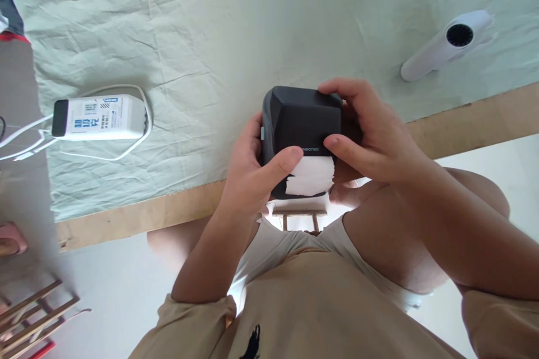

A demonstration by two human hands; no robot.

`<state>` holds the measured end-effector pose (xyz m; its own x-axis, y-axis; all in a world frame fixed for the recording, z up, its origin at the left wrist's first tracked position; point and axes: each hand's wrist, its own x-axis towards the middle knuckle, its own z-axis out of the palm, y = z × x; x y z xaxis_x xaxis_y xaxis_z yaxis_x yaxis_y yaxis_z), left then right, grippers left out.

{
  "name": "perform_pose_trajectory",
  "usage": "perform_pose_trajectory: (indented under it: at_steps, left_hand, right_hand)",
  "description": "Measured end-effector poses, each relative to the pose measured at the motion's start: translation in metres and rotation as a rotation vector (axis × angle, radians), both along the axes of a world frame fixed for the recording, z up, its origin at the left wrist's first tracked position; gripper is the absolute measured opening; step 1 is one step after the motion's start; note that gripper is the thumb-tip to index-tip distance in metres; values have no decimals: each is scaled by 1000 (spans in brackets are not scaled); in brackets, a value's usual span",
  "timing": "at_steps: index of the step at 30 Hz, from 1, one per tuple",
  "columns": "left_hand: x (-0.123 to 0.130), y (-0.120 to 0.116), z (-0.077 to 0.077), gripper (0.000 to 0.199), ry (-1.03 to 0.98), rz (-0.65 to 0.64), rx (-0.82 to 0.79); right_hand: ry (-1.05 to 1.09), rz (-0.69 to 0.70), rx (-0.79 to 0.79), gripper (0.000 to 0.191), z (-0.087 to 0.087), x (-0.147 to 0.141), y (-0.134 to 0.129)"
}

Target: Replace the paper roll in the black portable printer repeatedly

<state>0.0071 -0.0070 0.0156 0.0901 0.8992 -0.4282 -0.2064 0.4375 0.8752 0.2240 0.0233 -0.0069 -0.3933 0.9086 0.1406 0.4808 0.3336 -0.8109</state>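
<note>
A black label printer point(309, 118), with part of a brand name ending in "MBOT" on its lid, is held up over the table's front edge in both hands. White paper point(310, 175) with uneven edges covers its lower front. My left hand point(257, 162) grips the left side, thumb lying across the front near the paper. On the other side my right hand point(366, 129) has its index finger on the top corner and its thumb on the front face. The remaining right fingers are partly hidden behind the printer.
A white power strip point(101, 118), its white cable looped around it, rests on the pale green tablecloth point(185, 56) at left. At right lies a white tubular device point(446, 45) with a dark round end. A wooden rack point(37, 314) stands on the floor at lower left.
</note>
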Motion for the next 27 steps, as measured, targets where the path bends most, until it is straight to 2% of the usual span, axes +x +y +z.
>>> perform_pose_trajectory:
  at_steps: [10,19,24,27]
  left_hand:
    - [5,-1,0,56,-18,41,18]
    - [3,0,-1,48,-92,-8,24]
    - [6,1,-9,36,-129,136,20]
    - [7,2,-8,32,-61,137,2]
  right_hand:
    - [3,-3,-3,53,1,-1,0]
    - [26,9,12,54,-2,-1,0]
    - [36,15,56,48,-3,-1,2]
    - [82,0,92,54,-5,0,3]
